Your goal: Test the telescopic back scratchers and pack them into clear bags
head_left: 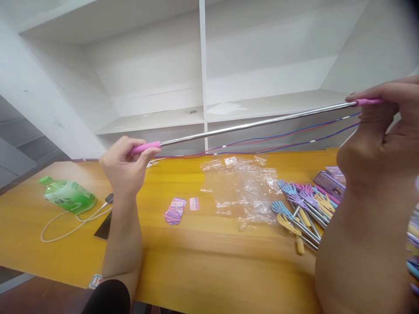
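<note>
While your left hand closes around the pink grip and your right hand pinches the opposite pink end, the metal rod spans between them above the surface. It looks light and stiff, probably slick; hold it by its pink ends, since sideways force could bend it.

A green bottle lies near a white cable.
</note>
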Available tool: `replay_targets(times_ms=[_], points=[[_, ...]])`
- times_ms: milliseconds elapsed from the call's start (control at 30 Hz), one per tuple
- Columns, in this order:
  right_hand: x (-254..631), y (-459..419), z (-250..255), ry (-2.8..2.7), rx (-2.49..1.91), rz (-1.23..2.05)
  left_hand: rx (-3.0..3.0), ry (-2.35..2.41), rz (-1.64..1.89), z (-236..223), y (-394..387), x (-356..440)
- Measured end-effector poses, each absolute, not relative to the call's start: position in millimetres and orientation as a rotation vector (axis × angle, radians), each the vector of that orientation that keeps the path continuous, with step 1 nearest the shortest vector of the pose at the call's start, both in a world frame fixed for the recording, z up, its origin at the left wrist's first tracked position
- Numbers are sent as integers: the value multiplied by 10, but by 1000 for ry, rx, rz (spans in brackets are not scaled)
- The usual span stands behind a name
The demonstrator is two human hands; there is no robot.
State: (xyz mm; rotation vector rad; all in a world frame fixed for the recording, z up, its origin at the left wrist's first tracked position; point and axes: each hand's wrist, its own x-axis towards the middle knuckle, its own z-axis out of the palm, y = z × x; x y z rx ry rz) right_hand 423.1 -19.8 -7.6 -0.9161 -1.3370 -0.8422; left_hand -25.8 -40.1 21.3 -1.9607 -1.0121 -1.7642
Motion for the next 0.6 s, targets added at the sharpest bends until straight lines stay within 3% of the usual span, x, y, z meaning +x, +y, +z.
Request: replay_targets(times_ms=[367,600], points=[[3771,-240,42,-1476,-619,-1021,-2031,-1023,-1670,146,-436,-109],[3456,-170,25,-1535,-522,-968,-1992,-1065,-1677,108,-459,-9]])
